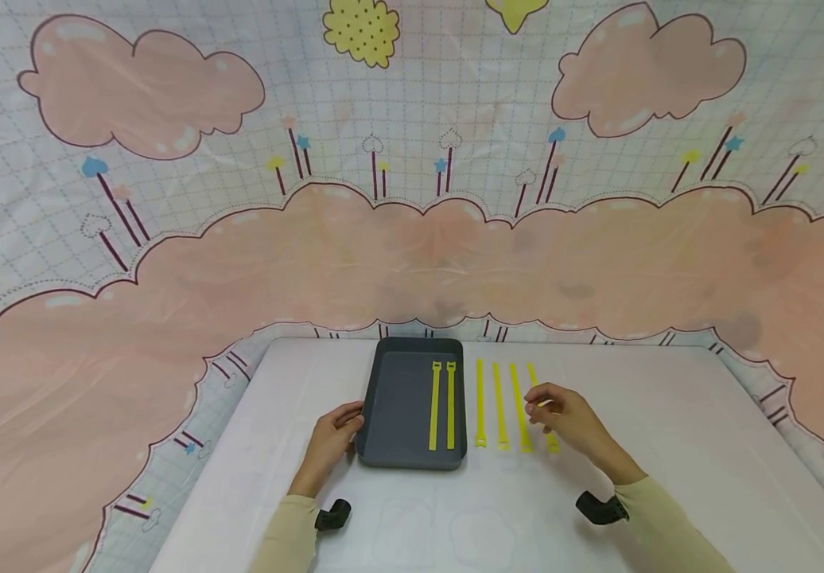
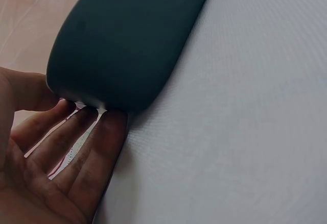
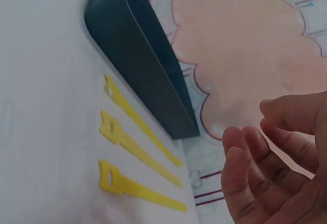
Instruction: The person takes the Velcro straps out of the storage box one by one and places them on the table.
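A dark grey tray lies on the white table, with two yellow hook-and-loop cable ties side by side in its right half. My left hand grips the tray's left side, thumb at the rim and fingers against the outer wall. Several more yellow cable ties are laid out in a row to the right of the tray, their slotted heads toward me. Over the rightmost tie, my right hand hovers with loosely bent fingers and nothing between them. That hand partly covers the tie.
The white table reaches back to a patterned cloth with pink clouds. Each wrist carries a black camera near the sleeve's cuff.
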{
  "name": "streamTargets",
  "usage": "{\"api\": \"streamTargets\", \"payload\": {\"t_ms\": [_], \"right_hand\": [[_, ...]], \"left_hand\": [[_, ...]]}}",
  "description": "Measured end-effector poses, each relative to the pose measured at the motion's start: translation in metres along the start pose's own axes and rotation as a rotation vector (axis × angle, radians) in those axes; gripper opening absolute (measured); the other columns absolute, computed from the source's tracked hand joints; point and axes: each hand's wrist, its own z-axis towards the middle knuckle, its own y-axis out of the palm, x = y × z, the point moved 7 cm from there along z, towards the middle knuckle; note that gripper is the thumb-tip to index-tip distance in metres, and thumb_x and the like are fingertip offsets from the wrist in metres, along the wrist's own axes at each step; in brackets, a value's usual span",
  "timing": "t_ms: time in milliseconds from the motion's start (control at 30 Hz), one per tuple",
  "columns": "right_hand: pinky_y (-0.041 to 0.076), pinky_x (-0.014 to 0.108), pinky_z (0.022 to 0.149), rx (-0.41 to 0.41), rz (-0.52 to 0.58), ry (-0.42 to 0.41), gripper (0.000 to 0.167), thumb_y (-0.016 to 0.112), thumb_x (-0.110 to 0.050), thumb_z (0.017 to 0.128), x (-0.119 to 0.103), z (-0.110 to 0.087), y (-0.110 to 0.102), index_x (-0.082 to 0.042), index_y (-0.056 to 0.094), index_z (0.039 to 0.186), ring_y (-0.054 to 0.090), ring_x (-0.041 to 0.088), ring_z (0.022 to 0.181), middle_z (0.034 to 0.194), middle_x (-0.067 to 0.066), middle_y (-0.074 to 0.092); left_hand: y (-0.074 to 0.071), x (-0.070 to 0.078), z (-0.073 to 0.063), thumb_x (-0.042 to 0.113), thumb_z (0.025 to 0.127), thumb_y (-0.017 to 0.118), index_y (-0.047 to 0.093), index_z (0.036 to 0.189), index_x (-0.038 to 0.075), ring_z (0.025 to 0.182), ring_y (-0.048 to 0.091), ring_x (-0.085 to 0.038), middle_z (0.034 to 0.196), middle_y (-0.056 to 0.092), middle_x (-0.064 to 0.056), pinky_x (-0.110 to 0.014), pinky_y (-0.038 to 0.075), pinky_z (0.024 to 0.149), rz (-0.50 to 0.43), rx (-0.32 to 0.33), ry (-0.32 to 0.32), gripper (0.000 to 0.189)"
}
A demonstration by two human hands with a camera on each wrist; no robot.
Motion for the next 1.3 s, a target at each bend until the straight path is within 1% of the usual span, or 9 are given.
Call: {"api": "streamTargets", "payload": {"t_ms": [167,300,533,600,800,967,1067,1133,1300], "right_hand": [[0.056,0.036,0.067,-0.032,-0.014,-0.014,0.022,0.067,-0.015,0.093,-0.009,-0.002,0.011,-0.001,0.063,0.109,0.066,0.03,0.086,0.099,0.011,0.066],[0.055,0.033,0.065,-0.046,-0.017,-0.035,0.022,0.068,-0.017,0.093,-0.017,-0.004,0.018,-0.002,0.063,0.108,0.065,0.029,0.084,0.097,0.009,0.066],[0.053,0.025,0.064,-0.078,-0.026,-0.129,0.017,0.069,-0.017,0.092,-0.029,-0.005,0.03,-0.007,0.065,0.105,0.065,0.018,0.081,0.097,0.009,0.067],[0.053,0.025,0.065,-0.084,-0.036,-0.155,0.014,0.069,-0.016,0.092,-0.033,-0.005,0.033,-0.008,0.065,0.103,0.064,0.015,0.082,0.098,0.008,0.067],[0.054,0.024,0.068,-0.071,-0.09,-0.169,0.009,0.069,-0.014,0.091,-0.042,-0.003,0.041,-0.016,0.066,0.1,0.063,0.011,0.083,0.098,0.002,0.068],[0.053,0.024,0.07,-0.083,-0.101,-0.215,0.01,0.068,-0.014,0.092,-0.051,-0.004,0.047,-0.012,0.066,0.101,0.063,0.011,0.085,0.098,0.002,0.068],[0.053,0.024,0.069,-0.094,-0.1,-0.245,0.01,0.068,-0.014,0.092,-0.058,-0.005,0.051,-0.01,0.066,0.102,0.063,0.01,0.086,0.099,0.006,0.068],[0.052,0.024,0.068,-0.093,-0.102,-0.256,0.01,0.068,-0.014,0.092,-0.062,-0.004,0.053,-0.01,0.066,0.101,0.063,0.01,0.085,0.099,0.006,0.068],[0.051,0.023,0.066,-0.078,-0.129,-0.267,0.009,0.069,-0.014,0.091,-0.069,-0.003,0.058,-0.016,0.067,0.099,0.062,0.007,0.084,0.097,-0.002,0.068]], "left_hand": [[0.0,0.0,-0.001,0.012,0.097,0.06,0.062,0.131,0.007,0.108,0.065,-0.025,0.129,0.065,-0.018,-0.028,0.054,0.066,0.011,0.005,0.009,0.035],[0.001,0.001,-0.002,0.012,0.097,0.06,0.06,0.132,0.004,0.11,0.064,-0.027,0.131,0.064,-0.02,-0.027,0.053,0.066,0.014,-0.004,0.009,0.036],[0.002,0.001,-0.001,0.009,0.098,0.057,0.056,0.135,-0.002,0.116,0.061,-0.036,0.133,0.06,-0.025,-0.032,0.054,0.069,0.018,-0.018,-0.001,0.039],[0.002,0.003,-0.002,0.009,0.098,0.057,0.056,0.135,-0.001,0.117,0.06,-0.035,0.133,0.06,-0.024,-0.031,0.054,0.069,0.023,-0.017,0.001,0.038],[0.002,0.005,-0.005,0.011,0.097,0.059,0.059,0.133,0.004,0.115,0.062,-0.03,0.132,0.063,-0.02,-0.027,0.054,0.068,0.022,-0.003,0.008,0.037],[0.001,0.004,-0.004,0.01,0.097,0.059,0.06,0.132,0.004,0.114,0.063,-0.029,0.131,0.063,-0.02,-0.028,0.054,0.067,0.017,0.004,0.01,0.036],[0.001,0.002,-0.002,0.009,0.097,0.059,0.06,0.132,0.004,0.115,0.062,-0.03,0.132,0.063,-0.02,-0.028,0.055,0.068,0.005,0.0,0.004,0.036],[0.001,0.002,-0.002,0.009,0.097,0.059,0.06,0.133,0.004,0.116,0.062,-0.03,0.132,0.063,-0.02,-0.028,0.055,0.069,-0.001,-0.002,0.002,0.036],[0.001,0.003,-0.003,0.009,0.097,0.059,0.06,0.133,0.003,0.116,0.062,-0.029,0.132,0.063,-0.02,-0.028,0.055,0.069,-0.007,-0.006,0.007,0.036]]}}
